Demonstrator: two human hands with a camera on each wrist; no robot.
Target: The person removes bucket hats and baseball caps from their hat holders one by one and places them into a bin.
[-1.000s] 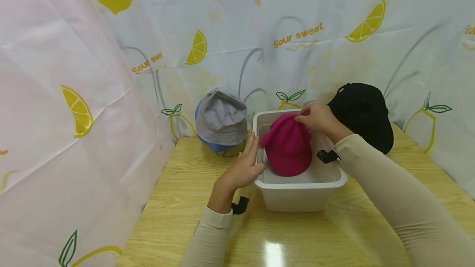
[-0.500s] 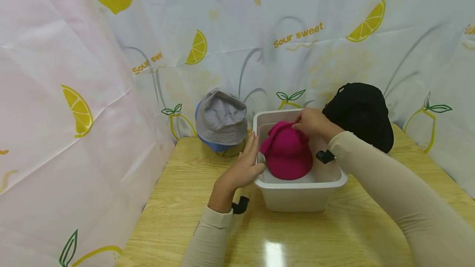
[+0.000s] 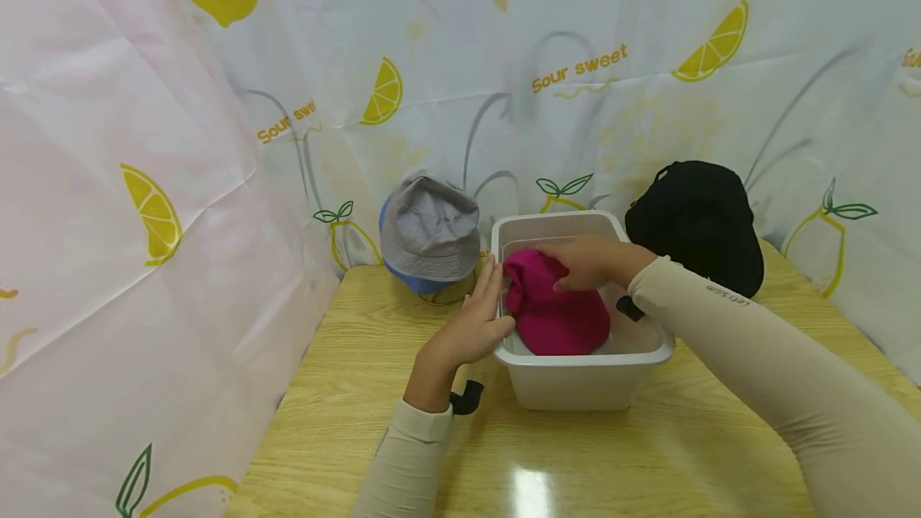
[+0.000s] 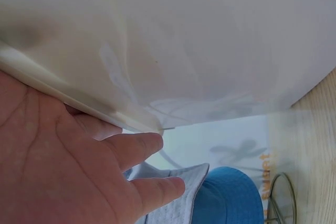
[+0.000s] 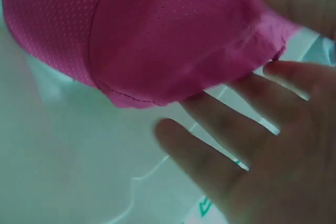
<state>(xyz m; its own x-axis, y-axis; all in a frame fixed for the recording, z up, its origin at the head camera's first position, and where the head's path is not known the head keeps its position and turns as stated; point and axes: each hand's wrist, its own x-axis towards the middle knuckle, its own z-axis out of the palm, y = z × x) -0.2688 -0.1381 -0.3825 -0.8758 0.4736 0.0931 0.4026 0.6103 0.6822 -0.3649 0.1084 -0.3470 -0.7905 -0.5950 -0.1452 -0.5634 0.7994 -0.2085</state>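
While right hand [image 3: 586, 262] hides cap [image 3: 554, 314].

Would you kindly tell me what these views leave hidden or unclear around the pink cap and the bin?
- Bin floor: head view, covered by the pink cap and right hand.
- Cap's brim: head view, crumpled fabric and the hand hide it; right wrist view is too close.
- Blue hat: mostly under the grey hat; cut off by the left wrist view's bottom edge.
- Left hand palm contact with the bin: blurred in the left wrist view.
- Black hat base: behind the right sleeve.

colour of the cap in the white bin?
Magenta pink. The cap lies in the white bin under the right hand; the right wrist view shows it best.
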